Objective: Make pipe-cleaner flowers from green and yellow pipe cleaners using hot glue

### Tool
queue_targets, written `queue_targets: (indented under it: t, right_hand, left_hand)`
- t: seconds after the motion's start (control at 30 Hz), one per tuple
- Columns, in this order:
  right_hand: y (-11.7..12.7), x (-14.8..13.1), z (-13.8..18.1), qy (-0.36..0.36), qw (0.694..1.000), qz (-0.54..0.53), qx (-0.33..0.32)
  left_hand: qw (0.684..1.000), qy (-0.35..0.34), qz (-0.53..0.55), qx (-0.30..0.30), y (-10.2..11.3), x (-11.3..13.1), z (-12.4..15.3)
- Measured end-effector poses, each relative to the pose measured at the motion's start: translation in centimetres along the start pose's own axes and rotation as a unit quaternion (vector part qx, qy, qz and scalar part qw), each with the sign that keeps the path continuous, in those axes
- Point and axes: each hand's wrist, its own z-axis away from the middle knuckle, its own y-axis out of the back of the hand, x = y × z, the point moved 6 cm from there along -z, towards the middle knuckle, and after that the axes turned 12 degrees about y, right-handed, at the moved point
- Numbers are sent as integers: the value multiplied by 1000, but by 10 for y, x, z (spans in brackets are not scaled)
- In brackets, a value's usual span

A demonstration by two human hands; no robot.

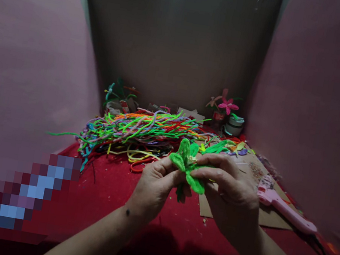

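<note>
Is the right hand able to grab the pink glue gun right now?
Probably yes: the pink glue gun lies beside the right hand, with nothing seen blocking the way. That hand is holding the green flower, though, so it would likely have to let go first.

Lower left, pixelation masks a bluish object; mid-frame, the right hand covers part of the green flower; the bottom edge crops both forearms.
</note>
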Motion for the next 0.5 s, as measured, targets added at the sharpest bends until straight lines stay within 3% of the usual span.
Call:
queue_targets:
  t: [0.13, 0.3, 0.5]
  right_hand:
    - [4, 2, 0, -7, 1000, -11, 22]
    - [9, 2, -5, 18, 1000, 14, -9]
    - [11, 1, -2, 58, 998, 9, -29]
  left_hand:
    - [1000, -2, -14, -12, -1, 1, 0]
    - [999, 1, -13, -32, 0, 3, 1]
    - [996, 51, -2, -78, -1, -2, -2]
